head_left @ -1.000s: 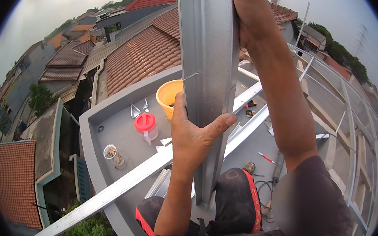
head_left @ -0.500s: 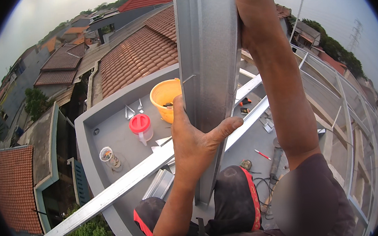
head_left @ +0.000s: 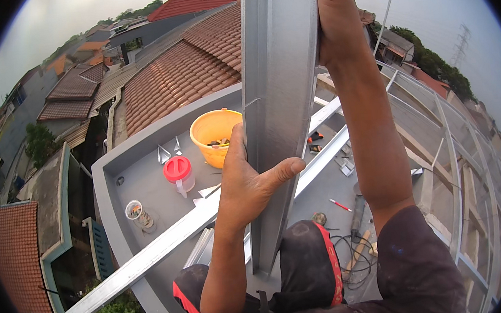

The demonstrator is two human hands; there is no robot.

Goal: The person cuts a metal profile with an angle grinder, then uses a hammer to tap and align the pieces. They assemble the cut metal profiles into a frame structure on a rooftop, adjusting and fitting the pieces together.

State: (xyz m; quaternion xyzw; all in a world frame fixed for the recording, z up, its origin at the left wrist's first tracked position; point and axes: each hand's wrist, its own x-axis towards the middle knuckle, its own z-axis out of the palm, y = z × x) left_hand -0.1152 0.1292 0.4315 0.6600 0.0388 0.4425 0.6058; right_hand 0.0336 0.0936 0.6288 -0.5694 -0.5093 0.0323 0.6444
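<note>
1. Your gray metal channel [head_left: 284,94] stands nearly upright between your knees [head_left: 307,259].
2. Your left hand [head_left: 252,189] is clamped around it; your right hand [head_left: 334,24] grips it higher up.
3. Behind it, a silvery beam [head_left: 129,265] slants across, near a pink-lidded jug [head_left: 178,170] and yellow-orange bucket [head_left: 216,157].

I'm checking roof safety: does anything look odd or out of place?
Yes: a long metal channel extends beyond the grey parapet, its end apparently unsupported. A thin bright sliver, perhaps a burr, shows on the metal profile in the left hand and right hand.
</note>
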